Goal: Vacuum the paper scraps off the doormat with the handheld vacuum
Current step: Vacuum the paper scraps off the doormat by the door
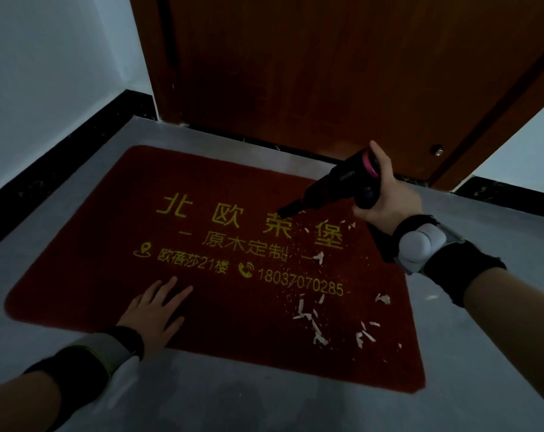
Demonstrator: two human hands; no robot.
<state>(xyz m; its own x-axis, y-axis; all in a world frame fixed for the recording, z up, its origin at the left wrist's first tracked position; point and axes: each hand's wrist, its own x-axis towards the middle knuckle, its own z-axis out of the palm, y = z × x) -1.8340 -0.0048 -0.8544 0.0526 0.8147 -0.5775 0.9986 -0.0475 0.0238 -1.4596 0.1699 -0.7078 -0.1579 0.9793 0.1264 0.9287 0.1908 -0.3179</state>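
A red doormat [114,232] with yellow lettering lies on the grey floor before a door. White paper scraps [314,319] are scattered over its right half, large ones near the front right and fine bits further up. My right hand [386,198] grips a black handheld vacuum [336,182] with a pink ring, its nozzle tip touching the mat at the upper edge of the scraps. My left hand [153,310] rests flat, fingers spread, on the mat's front left part.
A brown wooden door [311,67] stands shut right behind the mat, with a small metal stop [437,150] low on it. White walls with black skirting [61,163] run along the left and far right. Grey floor [233,410] surrounds the mat.
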